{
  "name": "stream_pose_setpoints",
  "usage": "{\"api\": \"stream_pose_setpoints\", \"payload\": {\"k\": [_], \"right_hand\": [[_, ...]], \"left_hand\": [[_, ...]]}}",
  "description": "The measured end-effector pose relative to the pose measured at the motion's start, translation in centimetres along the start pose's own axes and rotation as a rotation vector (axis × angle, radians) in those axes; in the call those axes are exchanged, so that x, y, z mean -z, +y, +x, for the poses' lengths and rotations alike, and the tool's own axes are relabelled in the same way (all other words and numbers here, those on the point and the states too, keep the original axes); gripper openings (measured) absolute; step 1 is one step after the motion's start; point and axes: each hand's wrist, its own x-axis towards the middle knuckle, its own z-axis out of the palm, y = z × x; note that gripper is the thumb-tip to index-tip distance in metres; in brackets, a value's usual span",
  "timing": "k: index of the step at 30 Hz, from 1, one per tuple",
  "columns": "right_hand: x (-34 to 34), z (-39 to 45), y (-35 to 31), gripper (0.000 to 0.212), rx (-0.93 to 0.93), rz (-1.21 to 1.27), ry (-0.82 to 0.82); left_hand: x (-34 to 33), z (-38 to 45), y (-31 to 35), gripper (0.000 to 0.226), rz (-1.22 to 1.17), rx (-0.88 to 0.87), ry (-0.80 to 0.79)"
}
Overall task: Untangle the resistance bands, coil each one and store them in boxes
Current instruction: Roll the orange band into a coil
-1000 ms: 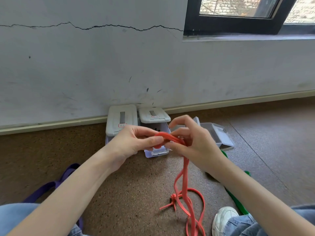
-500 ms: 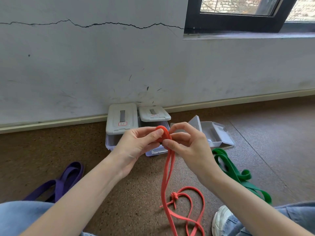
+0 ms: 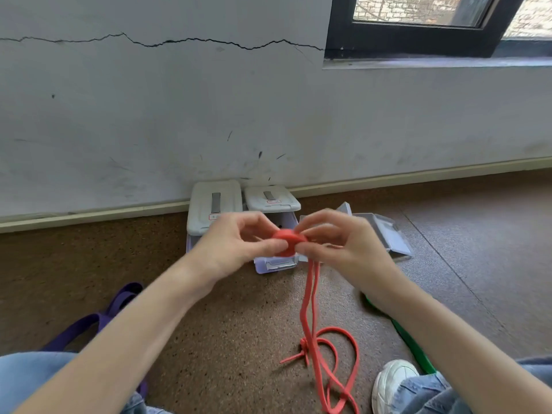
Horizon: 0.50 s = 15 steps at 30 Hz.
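Two hands work the red resistance band (image 3: 310, 309) above the floor, in front of the boxes. My left hand (image 3: 236, 246) pinches the small coil (image 3: 287, 241) already wound at the band's upper end, thumb and fingers curled round it. My right hand (image 3: 334, 245) grips the same coil from the other side, fingers curled; motion blur hides the exact finger placement. Below the coil, two strands hang down to the floor, where the remainder lies in loose loops with a knot (image 3: 304, 348) still in it.

Handling, as I judge it: the band is light, soft and elastic, so the coil will spring open if either pinch slackens. Hold on the flat faces of the coil, not on the hanging strands. The knot will likely need undoing before it can be wound in.

One open box (image 3: 385, 234) sits behind my right hand; two closed boxes (image 3: 215, 204) stand against the wall. A purple band (image 3: 89, 324) and a green band (image 3: 409, 339) lie on the floor to either side.
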Motion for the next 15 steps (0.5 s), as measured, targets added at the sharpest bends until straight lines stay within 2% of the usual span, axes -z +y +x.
{"api": "stream_pose_setpoints", "payload": {"k": [1, 3, 8, 11, 15], "right_hand": [[0.2, 0.0, -0.2, 0.021, -0.042, 0.137, 0.025], [-0.3, -0.2, -0.1, 0.02, -0.041, 0.26, 0.066], [-2.2, -0.7, 0.4, 0.025, -0.015, 0.186, 0.167], [-2.1, -0.8, 0.9, 0.021, -0.033, 0.166, 0.202], [-1.5, -0.8, 0.7, 0.023, 0.035, 0.11, 0.186]], "left_hand": [[0.5, 0.1, 0.3, 0.02, -0.15, 0.021, 0.016], [0.7, 0.2, 0.6, 0.022, -0.377, 0.051, 0.044], [-1.1, 0.1, 0.0, 0.026, -0.481, 0.093, 0.105], [-1.8, -0.2, -0.7, 0.018, -0.411, 0.088, 0.108], [-1.4, -0.2, -1.1, 0.011, -0.091, 0.066, 0.057]]}}
